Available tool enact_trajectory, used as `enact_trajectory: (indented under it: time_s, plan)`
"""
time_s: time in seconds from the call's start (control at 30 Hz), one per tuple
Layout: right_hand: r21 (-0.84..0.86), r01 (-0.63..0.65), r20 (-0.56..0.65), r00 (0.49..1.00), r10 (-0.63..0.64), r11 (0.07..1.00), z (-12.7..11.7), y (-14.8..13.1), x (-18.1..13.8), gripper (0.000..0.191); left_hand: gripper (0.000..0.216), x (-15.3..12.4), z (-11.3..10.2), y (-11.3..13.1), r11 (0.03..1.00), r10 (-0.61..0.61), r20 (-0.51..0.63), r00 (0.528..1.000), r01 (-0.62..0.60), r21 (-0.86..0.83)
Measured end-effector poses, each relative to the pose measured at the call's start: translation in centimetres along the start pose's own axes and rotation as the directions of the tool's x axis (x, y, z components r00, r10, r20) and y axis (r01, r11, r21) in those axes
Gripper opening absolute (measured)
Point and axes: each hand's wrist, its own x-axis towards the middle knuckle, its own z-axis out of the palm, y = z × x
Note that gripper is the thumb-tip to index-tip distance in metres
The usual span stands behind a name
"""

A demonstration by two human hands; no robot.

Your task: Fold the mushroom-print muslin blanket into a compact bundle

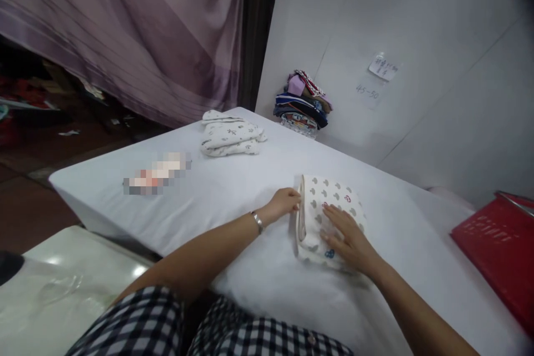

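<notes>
A white folded cloth (315, 200) printed with grey mushroom shapes and a few red and blue figures lies on the white-covered table (267, 178). At its left folded edge is my left hand (284, 204), fingers curled and closed on the layers there; the exact grip is partly hidden. My right hand (350, 239) rests flat on top of the cloth with its fingers stretched out, pressing on the lower right part. A silver bracelet circles my left wrist.
Another white patterned cloth (229, 133), loosely folded, lies at the table's far corner. Left of it is a pixelated item (156, 173). A clothes stack (302, 103) stands by the wall. A red box-like thing (500, 250) is at right, a glossy pale surface (62, 289) at lower left.
</notes>
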Motion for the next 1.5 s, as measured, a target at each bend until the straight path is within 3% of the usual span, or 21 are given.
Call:
enact_trajectory:
  time_s: [0.17,0.37,0.5,0.57,0.67,0.77,0.87,1.03,1.17,1.3,1.5]
  plan:
    - [-0.121,0.04,0.148,0.989,-0.022,0.992,2.7,-1.9,0.4,0.077,0.009,2.5,0.9,-0.4,0.994,-0.05,0.004,0.999,0.05,-0.097]
    - [-0.214,0.125,-0.001,0.992,-0.129,0.969,4.9,-1.2,-2.0,0.071,0.004,2.7,0.7,-2.2,0.995,-0.061,0.044,0.997,0.064,-0.073]
    - [-0.109,0.092,0.038,0.995,-0.088,0.99,4.0,-1.7,-1.9,0.066,0.003,2.6,0.5,-2.3,0.997,-0.063,0.124,0.99,0.067,-0.024]
    - [0.012,0.018,0.035,0.999,-0.019,1.0,2.9,-1.8,-1.0,0.061,0.005,2.5,0.6,-2.1,0.996,-0.074,0.167,0.983,0.08,-0.029]
    - [0.156,-0.118,-0.083,0.988,0.132,0.981,1.2,-1.3,1.9,0.055,0.011,2.1,0.6,-1.8,0.992,-0.076,0.253,0.964,0.099,-0.078]
    - [0.202,-0.175,-0.198,0.956,0.215,0.964,0.3,0.4,6.5,0.049,0.022,1.6,0.6,-1.6,0.983,-0.024,0.367,0.93,0.088,-0.158]
    - [0.18,-0.204,-0.275,0.929,0.248,0.962,0.3,2.7,11.4,0.042,0.032,1.0,0.8,-1.5,0.984,0.058,0.402,0.914,0.015,-0.178]
    - [0.229,-0.241,-0.144,0.95,0.278,0.943,0.9,5.8,16.9,0.04,0.037,0.6,1.2,-1.7,0.985,0.121,0.408,0.905,-0.06,-0.159]
    - [0.318,-0.197,-0.125,0.961,0.247,0.927,0.6,7.2,17.7,0.029,0.04,0.9,1.3,-2.0,0.987,0.124,0.407,0.905,-0.07,-0.145]
    - [0.468,-0.181,-0.235,0.918,0.319,0.865,0.5,8.0,16.6,0.035,0.035,1.1,1.3,-1.9,0.996,0.071,0.366,0.928,-0.044,-0.082]
    - [0.507,-0.215,-0.206,0.91,0.359,0.835,1.8,7.5,16.1,0.034,0.03,1.1,1.4,-1.5,0.999,0.002,0.326,0.946,0.01,-0.037]
